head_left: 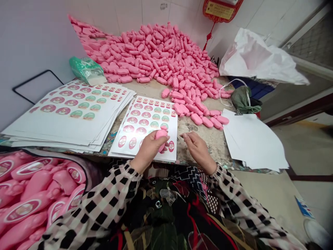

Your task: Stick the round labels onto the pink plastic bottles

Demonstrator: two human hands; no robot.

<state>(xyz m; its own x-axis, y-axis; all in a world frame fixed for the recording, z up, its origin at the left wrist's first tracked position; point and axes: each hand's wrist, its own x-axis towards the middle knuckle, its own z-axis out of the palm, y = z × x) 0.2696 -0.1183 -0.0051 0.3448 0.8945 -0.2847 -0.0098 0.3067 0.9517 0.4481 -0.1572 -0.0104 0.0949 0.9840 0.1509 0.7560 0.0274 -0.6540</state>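
Observation:
A small pink plastic bottle (161, 136) is gripped in my left hand (148, 146), thumb across its front, over the lower part of a sticker sheet (153, 157). That sheet carries rows of pink and green oval labels, and my hand hides some in the bottom rows. To the right of the sheet, my right hand (196, 147) is closed, thumb and forefinger pinched together and pointing at the bottle, a short gap away. Whether anything sits in that pinch is too small to tell. Loose pink bottles (196, 119) lie just beyond my right hand.
A large heap of pink bottles (156, 52) fills the table's back. Stacked sticker sheets (75, 128) lie left, with a green plastic package (85, 69) on them. White sheets (252, 142) and a green cloth pouch (243, 99) are right. Labelled bottles (26, 208) fill a bag lower left.

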